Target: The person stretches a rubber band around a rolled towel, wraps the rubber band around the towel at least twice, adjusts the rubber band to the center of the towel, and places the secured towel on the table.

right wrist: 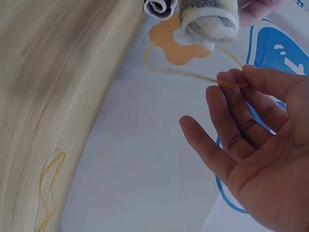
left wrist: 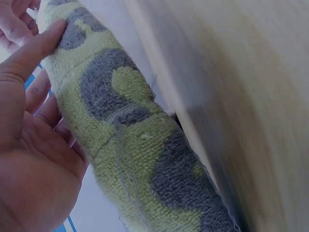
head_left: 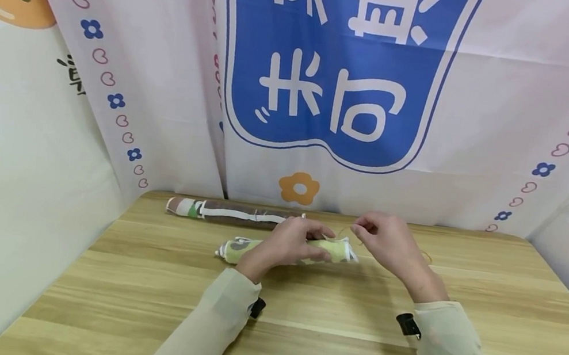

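My left hand (head_left: 292, 241) grips a rolled towel (head_left: 237, 249), green with grey patches, near its right end. In the left wrist view the terry surface (left wrist: 108, 87) of this roll shows, with the thumb lying along it. My right hand (head_left: 387, 241) is just beyond the roll's right end. Between thumb and fingertips it pinches a thin yellow rubber band (right wrist: 193, 75), spread into a loop in the right wrist view. The roll's white-edged open end (right wrist: 210, 26) appears above that loop.
Behind the green roll, a brown rolled towel (head_left: 239, 213) with a white stripe lies along the table's back edge. More yellow bands (right wrist: 50, 188) lie on the wooden table (head_left: 325, 332) to the right. A printed cloth (head_left: 471, 180) hangs behind.
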Demonstrator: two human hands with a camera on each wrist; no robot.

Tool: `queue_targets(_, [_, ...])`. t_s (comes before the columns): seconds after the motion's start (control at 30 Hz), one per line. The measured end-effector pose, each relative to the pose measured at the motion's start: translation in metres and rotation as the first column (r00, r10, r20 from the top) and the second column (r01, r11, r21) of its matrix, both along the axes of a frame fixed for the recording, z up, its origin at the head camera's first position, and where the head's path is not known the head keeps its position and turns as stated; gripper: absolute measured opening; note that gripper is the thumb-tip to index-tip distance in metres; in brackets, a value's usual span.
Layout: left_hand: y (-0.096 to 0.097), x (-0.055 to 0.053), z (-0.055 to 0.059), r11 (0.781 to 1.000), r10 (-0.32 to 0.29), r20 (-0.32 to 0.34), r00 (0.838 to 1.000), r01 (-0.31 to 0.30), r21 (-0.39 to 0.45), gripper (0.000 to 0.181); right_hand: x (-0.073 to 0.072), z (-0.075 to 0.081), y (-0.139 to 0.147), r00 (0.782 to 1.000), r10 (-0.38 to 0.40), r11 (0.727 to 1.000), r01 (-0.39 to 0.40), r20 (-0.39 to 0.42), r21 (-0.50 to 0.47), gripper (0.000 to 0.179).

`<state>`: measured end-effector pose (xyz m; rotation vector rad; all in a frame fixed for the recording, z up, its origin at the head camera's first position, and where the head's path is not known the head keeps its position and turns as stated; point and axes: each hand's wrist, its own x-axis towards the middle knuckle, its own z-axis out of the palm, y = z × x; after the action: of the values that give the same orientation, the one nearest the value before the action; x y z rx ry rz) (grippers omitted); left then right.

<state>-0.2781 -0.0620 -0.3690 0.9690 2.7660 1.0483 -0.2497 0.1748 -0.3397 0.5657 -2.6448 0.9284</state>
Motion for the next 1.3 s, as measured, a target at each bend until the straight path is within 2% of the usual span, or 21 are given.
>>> queue_targets(0.17, [0.003,0.001,0.000,1.000,0.006,-0.006,1.000,-0.006,-0.010,0.049,0.001,-0.001,-0.004,0.999,0.035,0.999,-0.035,0.001,-0.007,0.008])
queue_targets(0.33, [0.005,0.000,0.001,0.999,0.034,-0.042,0.999,-0.035,-0.024,0.059,0.003,0.000,-0.006,0.998,0.063,0.998,-0.063,0.007,-0.011,0.008])
queue_targets(0.43, [0.006,0.000,0.001,1.000,0.018,-0.068,0.998,-0.019,-0.023,0.065,0.004,0.001,-0.007,0.997,0.079,0.997,-0.079,0.013,-0.010,0.008])
queue_targets(0.63, [0.004,0.001,-0.001,0.999,-0.020,-0.110,0.994,0.017,-0.027,0.038,0.005,0.004,-0.009,0.996,0.090,0.996,-0.089,0.025,-0.013,0.008])
queue_targets(0.83, [0.003,-0.001,-0.002,1.000,0.023,-0.123,0.992,-0.025,-0.016,0.031,0.007,0.005,-0.008,0.993,0.103,0.995,-0.103,0.056,0.008,0.007])
queue_targets(0.9, [0.003,-0.001,-0.003,0.999,0.039,-0.127,0.991,-0.042,-0.022,0.031,0.007,0.005,-0.007,0.992,0.102,0.994,-0.104,0.074,0.017,0.006])
queue_targets(0.97, [0.003,-0.002,-0.003,0.998,0.044,-0.138,0.989,-0.049,-0.031,0.031,0.009,0.006,-0.005,0.986,0.102,0.995,-0.104,0.131,0.004,0.005])
queue_targets(1.13, [0.002,-0.002,-0.004,0.998,0.031,-0.177,0.984,-0.040,-0.043,0.031,0.013,0.008,0.000,0.955,0.111,0.994,-0.101,0.277,-0.049,0.004])
queue_targets(1.3, [0.002,-0.004,-0.005,0.998,0.052,-0.160,0.986,-0.054,-0.009,0.029,0.017,0.009,0.001,0.936,0.142,0.989,-0.116,0.323,-0.096,0.006])
